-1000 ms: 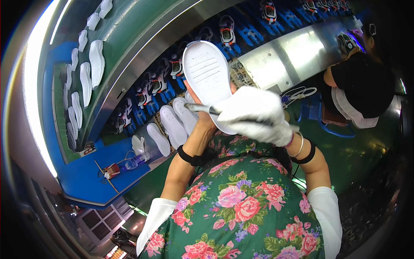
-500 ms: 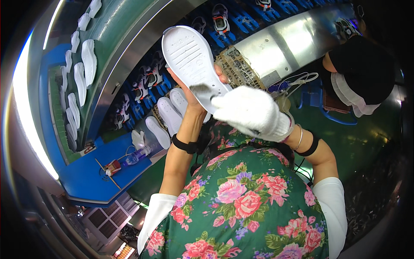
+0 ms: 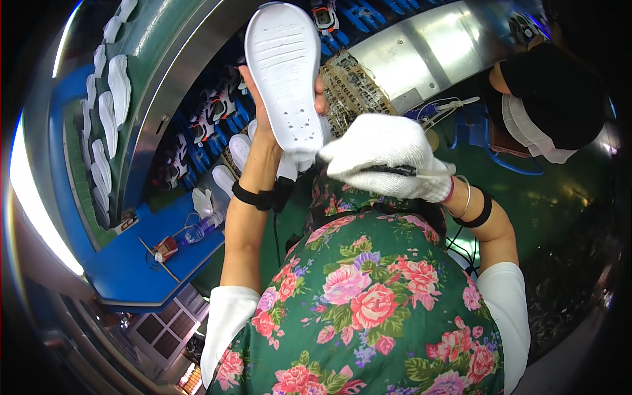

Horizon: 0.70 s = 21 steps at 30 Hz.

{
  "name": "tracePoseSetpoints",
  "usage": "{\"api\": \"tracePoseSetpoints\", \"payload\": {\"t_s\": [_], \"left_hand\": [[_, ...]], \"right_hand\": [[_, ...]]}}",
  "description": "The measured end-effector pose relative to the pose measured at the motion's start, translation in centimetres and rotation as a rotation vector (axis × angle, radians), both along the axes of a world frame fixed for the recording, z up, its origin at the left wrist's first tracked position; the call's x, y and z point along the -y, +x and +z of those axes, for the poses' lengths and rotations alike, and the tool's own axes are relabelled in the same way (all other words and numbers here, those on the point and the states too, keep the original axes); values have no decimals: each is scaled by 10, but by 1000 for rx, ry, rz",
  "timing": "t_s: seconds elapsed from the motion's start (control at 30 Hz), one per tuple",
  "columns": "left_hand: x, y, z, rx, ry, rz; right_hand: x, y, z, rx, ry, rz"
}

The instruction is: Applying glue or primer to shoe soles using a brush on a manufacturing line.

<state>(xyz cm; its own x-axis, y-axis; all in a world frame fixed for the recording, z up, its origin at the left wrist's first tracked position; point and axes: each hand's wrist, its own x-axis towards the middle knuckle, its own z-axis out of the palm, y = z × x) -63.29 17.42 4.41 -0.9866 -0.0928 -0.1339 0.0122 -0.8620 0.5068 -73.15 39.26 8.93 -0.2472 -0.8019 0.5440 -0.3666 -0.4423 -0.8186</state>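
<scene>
My bare left hand point(image 3: 262, 108) grips a white shoe sole point(image 3: 283, 72) from beneath, thumb and fingers at its two edges. The sole is held up with its long end away from me, grooves and small holes showing. My right hand point(image 3: 385, 155), in a white knit glove, is closed around a slim tool with a dark and pale handle point(image 3: 395, 170). The fist is beside the sole's near end; the tool's working end is mostly hidden. More white soles point(image 3: 239, 150) lie partly behind my left arm.
A curved green conveyor point(image 3: 148, 49) carries several white soles at left. Shoes point(image 3: 224, 105) sit on blue racks beyond my hands. A blue table point(image 3: 131, 273) holds a purple-labelled bottle point(image 3: 204, 227). Another person point(image 3: 546, 99) is at right, near a blue stool point(image 3: 520, 168).
The sole has moved up and away from me and turned more upright. My right hand has shifted slightly and rotated, so more of the tool's handle shows.
</scene>
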Motion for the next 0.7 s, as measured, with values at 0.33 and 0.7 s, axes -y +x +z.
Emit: {"api": "tracePoseSetpoints", "payload": {"t_s": [0.33, 0.7], "left_hand": [[5, -9, -7, 0, 65, -324], [21, -40, 16, 160, -220, -366]], "right_hand": [[3, 7, -3, -50, -25, 178], [5, -21, 5, 68, 153, 115]]}}
